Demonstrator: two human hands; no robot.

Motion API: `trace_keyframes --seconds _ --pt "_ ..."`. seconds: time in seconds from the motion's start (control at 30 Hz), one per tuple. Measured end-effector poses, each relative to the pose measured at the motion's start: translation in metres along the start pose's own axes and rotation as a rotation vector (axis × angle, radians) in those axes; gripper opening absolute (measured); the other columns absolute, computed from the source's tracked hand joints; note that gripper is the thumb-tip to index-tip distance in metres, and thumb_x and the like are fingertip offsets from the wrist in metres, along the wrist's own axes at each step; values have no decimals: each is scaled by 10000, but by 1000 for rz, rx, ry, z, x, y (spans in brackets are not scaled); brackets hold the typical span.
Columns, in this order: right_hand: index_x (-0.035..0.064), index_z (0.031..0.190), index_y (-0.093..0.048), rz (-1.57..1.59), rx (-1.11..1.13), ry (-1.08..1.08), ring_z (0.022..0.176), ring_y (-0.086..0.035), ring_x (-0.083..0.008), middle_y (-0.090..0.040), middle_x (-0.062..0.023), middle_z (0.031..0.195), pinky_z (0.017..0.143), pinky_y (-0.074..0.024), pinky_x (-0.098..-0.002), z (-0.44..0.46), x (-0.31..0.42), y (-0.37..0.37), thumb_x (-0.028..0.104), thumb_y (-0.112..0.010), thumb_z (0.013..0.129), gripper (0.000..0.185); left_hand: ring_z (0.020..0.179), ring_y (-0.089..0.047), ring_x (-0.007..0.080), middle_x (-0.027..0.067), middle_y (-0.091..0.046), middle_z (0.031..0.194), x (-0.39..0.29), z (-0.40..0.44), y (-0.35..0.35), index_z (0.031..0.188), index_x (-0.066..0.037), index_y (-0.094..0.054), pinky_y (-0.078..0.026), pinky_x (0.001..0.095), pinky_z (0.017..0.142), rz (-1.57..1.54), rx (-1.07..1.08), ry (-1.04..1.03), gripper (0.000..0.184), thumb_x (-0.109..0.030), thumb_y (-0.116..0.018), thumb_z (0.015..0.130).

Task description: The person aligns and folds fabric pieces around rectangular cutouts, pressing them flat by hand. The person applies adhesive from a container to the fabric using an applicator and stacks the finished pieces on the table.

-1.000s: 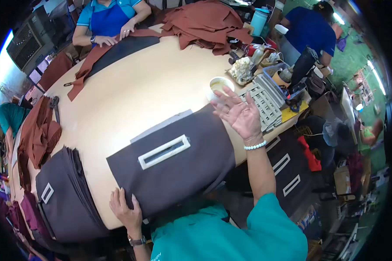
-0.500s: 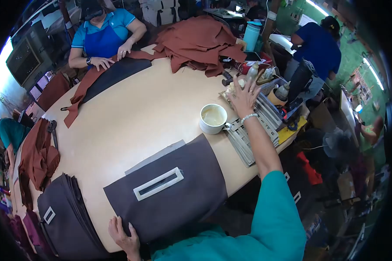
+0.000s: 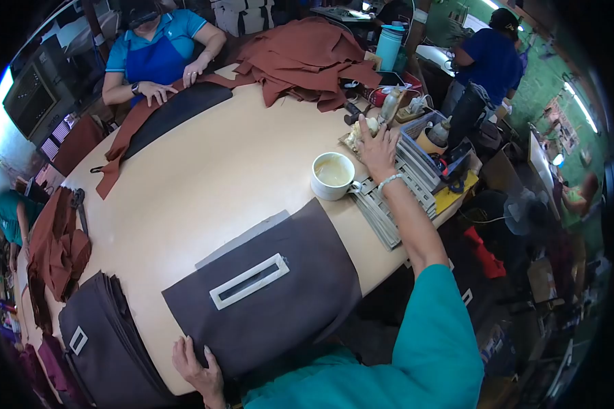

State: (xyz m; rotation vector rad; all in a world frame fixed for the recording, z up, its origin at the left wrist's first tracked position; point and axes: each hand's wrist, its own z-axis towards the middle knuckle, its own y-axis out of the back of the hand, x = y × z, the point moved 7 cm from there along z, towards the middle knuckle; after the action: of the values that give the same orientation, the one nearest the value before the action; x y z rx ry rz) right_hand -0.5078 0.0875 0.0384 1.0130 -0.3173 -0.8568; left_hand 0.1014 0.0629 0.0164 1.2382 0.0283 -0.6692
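Note:
A dark brown-grey sheet of material lies at the table's front edge, with a cream rectangular frame around a slot in it. At the sheet's lower left corner rests my left hand, open, its thumb on the sheet and its fingers beside it. My right hand is stretched out over the right side of the table, fingers extended and apart. Its fingertips are at a crumpled cream lump; whether they touch it I cannot tell. Under the right wrist lie stacked cream slotted strips. A white mug stands just left of them.
Left of me is a stack of dark sheets, with brown material and scissors beyond. A co-worker handles a brown strip across the table. A brown heap and a blue bin are at the back right.
My right hand has shifted slightly left and down, and its fingers are less spread. My left hand stays at the sheet's corner. The sheet's right edge bulges slightly farther right.

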Motion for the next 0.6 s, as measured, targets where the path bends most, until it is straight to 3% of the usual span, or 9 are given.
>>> trace_keyframes --seconds 0.17,0.2,0.3,0.43,0.5,0.6 --pt "302 1415 -187 181 136 -47 1118 -475 -382 -502 -237 1183 960 -211 -651 17 -10 14 374 -494 870 630 1136 -433 381 206 -501 1183 -3 2 1 1130 18 -541 -310 471 972 4 -7 -24 407 -108 -610 749" --pt "301 1409 -222 161 71 -55 1072 -508 -346 -546 -174 1115 953 -223 -652 21 -7 24 365 -510 868 615 1133 -435 379 204 -503 1180 -2 1 2 1133 15 -540 -310 471 971 8 -8 -18 411 -114 -614 749" --pt "299 1403 -247 212 -130 29 1030 -530 -292 -563 -124 1057 943 -242 -649 33 16 61 357 -537 854 623 1124 -442 376 197 -513 1161 4 0 -2 1142 11 -533 -313 474 964 15 -13 -3 437 -145 -634 746" --pt "288 1403 -269 365 -387 365 924 -543 -246 -562 -66 966 891 -308 -608 29 105 145 292 -549 856 615 1086 -467 357 210 -525 1115 5 13 7 1246 31 -421 -326 450 947 -42 2 75 621 -208 -677 734" --pt "266 1387 -310 514 -284 547 976 -528 -255 -556 -75 1060 868 -326 -591 11 161 177 305 -556 842 599 1088 -468 353 222 -516 1131 -2 33 15 1284 38 -363 -337 429 937 -149 -32 142 710 -236 -704 724" --pt "248 1384 -329 782 -101 803 866 -528 -232 -558 -72 961 798 -336 -497 -42 253 200 312 -564 830 606 1141 -433 352 220 -456 1236 -12 65 27 1323 47 -309 -321 425 973 -162 -237 -19 847 -287 -756 686"
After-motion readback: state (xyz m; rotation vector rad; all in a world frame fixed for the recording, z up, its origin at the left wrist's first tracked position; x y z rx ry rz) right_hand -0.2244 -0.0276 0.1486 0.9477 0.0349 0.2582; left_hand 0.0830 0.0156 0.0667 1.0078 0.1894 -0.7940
